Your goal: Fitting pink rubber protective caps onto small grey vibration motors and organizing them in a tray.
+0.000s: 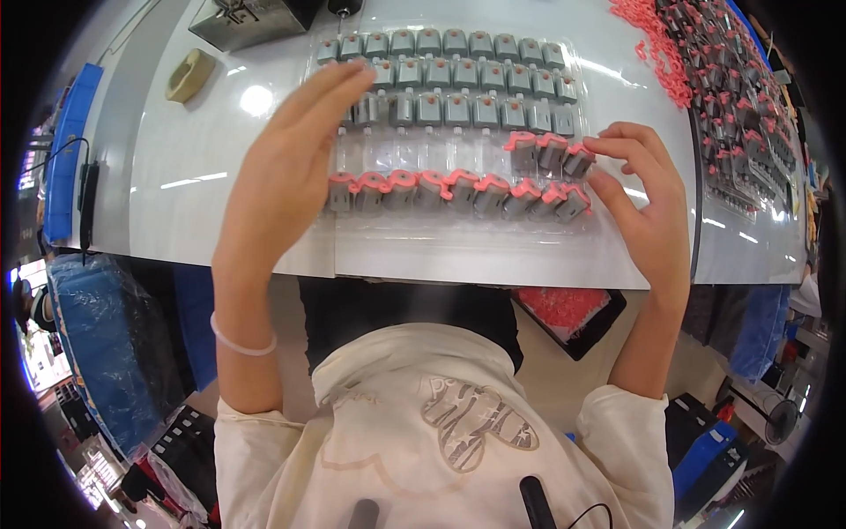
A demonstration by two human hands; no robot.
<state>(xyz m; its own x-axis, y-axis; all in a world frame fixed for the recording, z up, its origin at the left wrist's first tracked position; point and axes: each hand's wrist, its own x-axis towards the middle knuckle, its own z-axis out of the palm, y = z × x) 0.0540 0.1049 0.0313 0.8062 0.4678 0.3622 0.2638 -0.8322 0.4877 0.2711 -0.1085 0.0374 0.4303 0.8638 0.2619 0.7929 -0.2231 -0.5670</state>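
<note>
A clear plastic tray (pixel 388 231) holds rows of small grey motors (pixel 455 110). The front row of motors wears pink plastic clips (pixel 401 178), and three more clipped ones stand at the right end of the row behind. My right hand (pixel 650 189) has its thumb and fingertips closed about the rightmost clipped motor (pixel 577 162) of that shorter row. Over the tray's left end, my left hand (pixel 295 154) is stretched out, fingertips by the second row from the back. Its thumb and the motors beneath are hidden.
A heap of pink clips (pixel 656 57) and a pile of clipped motors (pixel 745 115) lie at the right. A metal box (pixel 256 26) and a beige ring-shaped piece (pixel 189 76) are at the back left. Below the table edge sits a dark bin of pink bits (pixel 564 310).
</note>
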